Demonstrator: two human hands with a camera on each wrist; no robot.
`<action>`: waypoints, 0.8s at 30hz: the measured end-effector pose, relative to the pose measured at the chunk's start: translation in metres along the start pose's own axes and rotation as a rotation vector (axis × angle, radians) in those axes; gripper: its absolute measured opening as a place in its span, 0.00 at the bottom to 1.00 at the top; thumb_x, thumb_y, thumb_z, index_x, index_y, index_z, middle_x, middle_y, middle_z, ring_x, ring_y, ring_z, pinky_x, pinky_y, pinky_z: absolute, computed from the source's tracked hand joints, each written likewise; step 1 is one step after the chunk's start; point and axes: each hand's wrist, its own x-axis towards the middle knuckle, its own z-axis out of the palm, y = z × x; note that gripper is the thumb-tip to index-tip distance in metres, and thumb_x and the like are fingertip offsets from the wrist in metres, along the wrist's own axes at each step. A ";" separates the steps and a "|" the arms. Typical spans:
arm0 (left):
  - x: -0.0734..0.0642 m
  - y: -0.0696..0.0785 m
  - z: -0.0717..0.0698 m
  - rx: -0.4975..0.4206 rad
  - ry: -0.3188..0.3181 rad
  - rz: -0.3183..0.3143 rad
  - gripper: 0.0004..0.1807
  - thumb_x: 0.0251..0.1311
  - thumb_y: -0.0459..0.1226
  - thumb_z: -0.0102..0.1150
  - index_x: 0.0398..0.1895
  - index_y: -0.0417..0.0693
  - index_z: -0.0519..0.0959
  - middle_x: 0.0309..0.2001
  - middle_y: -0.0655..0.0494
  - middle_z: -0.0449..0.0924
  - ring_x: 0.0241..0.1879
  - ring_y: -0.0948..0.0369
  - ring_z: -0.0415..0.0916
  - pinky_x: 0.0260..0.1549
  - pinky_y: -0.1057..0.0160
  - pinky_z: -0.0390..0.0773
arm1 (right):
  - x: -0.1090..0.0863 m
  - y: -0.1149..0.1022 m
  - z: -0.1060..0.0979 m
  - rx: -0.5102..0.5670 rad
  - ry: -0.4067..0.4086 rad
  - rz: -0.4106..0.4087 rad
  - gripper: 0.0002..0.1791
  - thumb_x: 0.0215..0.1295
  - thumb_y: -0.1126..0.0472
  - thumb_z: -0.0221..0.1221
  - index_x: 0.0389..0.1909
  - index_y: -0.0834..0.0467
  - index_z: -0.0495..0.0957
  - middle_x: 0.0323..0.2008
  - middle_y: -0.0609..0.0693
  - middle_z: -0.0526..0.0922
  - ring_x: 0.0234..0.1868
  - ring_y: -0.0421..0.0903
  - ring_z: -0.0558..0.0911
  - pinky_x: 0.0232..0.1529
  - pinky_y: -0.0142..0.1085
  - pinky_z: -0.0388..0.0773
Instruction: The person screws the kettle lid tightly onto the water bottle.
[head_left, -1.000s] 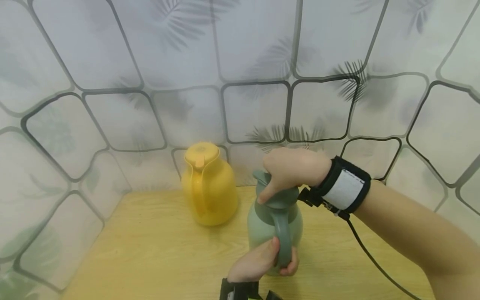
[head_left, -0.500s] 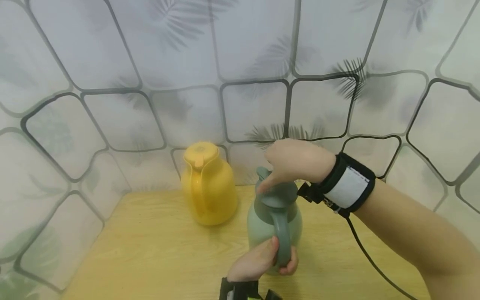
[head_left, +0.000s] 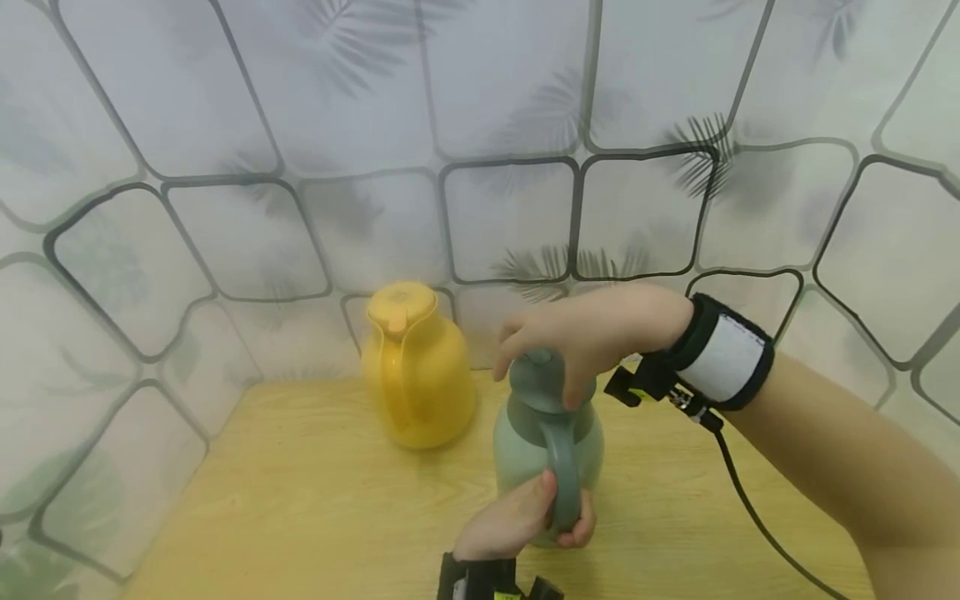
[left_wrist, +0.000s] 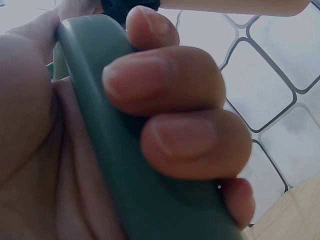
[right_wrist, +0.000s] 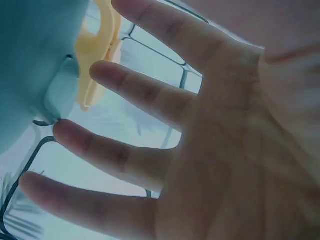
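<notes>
A green thermal jug stands upright on the table. My left hand grips its handle; in the left wrist view the fingers curl round the green handle. Over the jug's lid arches my right hand, thumb in front and fingers on the far left side. The right wrist view shows that hand with straight, spread fingers, their tips close to the jug's small spout. Part of the lid is hidden beneath the palm.
A yellow thermal jug with a lid stands left of the green one, near the wall. Behind the wooden table hangs a patterned grey-white covering. A black cable runs down from the right wrist strap.
My right hand has lifted slightly and shifted over the lid; its thumb has moved right and its fingers now show spread at the left. The left hand keeps its grip on the handle.
</notes>
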 end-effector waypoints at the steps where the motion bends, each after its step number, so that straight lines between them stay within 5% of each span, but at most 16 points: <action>1: 0.000 0.000 0.000 0.002 0.000 0.001 0.46 0.65 0.61 0.01 0.22 0.32 0.63 0.18 0.45 0.61 0.23 0.68 0.60 0.28 0.72 0.64 | 0.000 0.001 0.001 -0.002 -0.008 0.008 0.37 0.43 0.69 0.71 0.57 0.42 0.75 0.57 0.42 0.67 0.48 0.45 0.72 0.46 0.37 0.73; 8: -0.001 -0.002 -0.002 0.002 0.001 -0.004 0.46 0.66 0.60 0.01 0.22 0.32 0.63 0.18 0.45 0.61 0.23 0.69 0.60 0.28 0.72 0.64 | 0.002 0.004 0.006 -0.028 -0.018 0.057 0.37 0.40 0.69 0.72 0.55 0.40 0.75 0.58 0.44 0.65 0.48 0.46 0.72 0.40 0.37 0.75; 24: -0.001 0.000 -0.001 0.004 -0.001 -0.007 0.45 0.66 0.60 0.01 0.23 0.33 0.63 0.18 0.44 0.61 0.23 0.69 0.60 0.28 0.73 0.64 | 0.006 0.006 0.011 -0.056 0.015 0.106 0.33 0.46 0.58 0.74 0.57 0.47 0.76 0.54 0.45 0.72 0.47 0.44 0.74 0.45 0.39 0.74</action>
